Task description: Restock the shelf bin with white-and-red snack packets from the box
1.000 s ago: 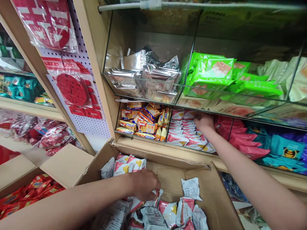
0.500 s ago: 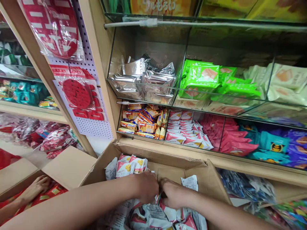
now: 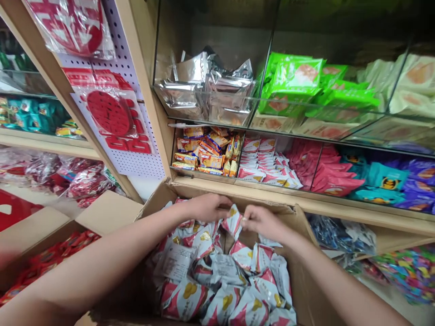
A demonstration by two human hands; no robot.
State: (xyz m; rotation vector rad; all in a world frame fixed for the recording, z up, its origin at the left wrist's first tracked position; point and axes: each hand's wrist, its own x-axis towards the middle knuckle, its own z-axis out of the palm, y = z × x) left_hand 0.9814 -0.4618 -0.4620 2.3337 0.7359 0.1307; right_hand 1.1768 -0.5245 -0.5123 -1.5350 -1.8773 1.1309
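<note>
A small white-and-pink snack packet hangs between my two hands above the open cardboard box. My right hand pinches its right edge between thumb and fingers. On the other side, the curled fingers of my left hand grip the packet's left edge; the fingertips are partly hidden. Below, many similar wrapped packets fill the box in loose layers, some with printed grey backs facing up.
Behind the box, a shelf bin holds upright rows of similar white-and-pink packets. Orange packets are to its left, pink packets to its right. Above sit silver packets and green packets. Another box of red packets stands left.
Both hands have risen from deep among the packets toward the box's back edge, bringing one packet up between them. The other person's hand has left the red-packet box. The view has tilted down.
</note>
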